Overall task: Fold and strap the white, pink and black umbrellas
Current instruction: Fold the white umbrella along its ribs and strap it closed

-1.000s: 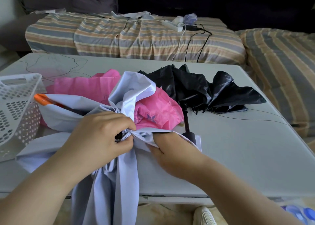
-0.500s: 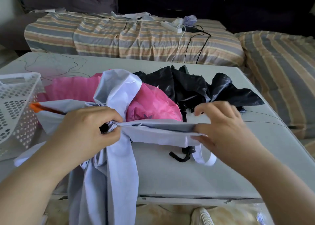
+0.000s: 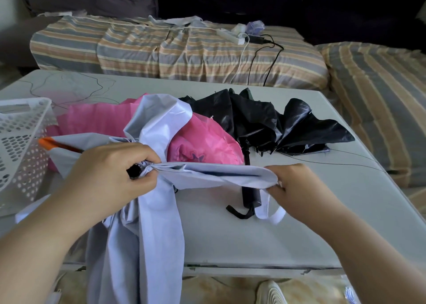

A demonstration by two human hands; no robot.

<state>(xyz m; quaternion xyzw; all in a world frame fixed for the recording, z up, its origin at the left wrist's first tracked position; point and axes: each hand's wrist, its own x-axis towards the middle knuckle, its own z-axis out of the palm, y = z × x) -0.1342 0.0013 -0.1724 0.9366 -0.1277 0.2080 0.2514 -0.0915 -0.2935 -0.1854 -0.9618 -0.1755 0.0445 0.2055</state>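
Note:
The white umbrella lies loose across the near left of the grey table, and part of its cloth hangs over the front edge. My left hand grips its bunched cloth around the dark shaft. My right hand pinches the end of one panel, pulled out flat to the right, with the white strap dangling below. The pink umbrella lies unfolded behind the white one. Further right, the black umbrella lies unfolded, its handle and wrist loop pointing toward me.
A white perforated basket stands at the table's left edge. An orange-tipped stick pokes out beside it. A striped sofa with a power strip and cables runs behind the table. A striped cushion is at the right.
My right hand has left the bunched cloth near the left hand and drawn one white panel out to the right, stretching it flat. The black handle and strap are now uncovered.

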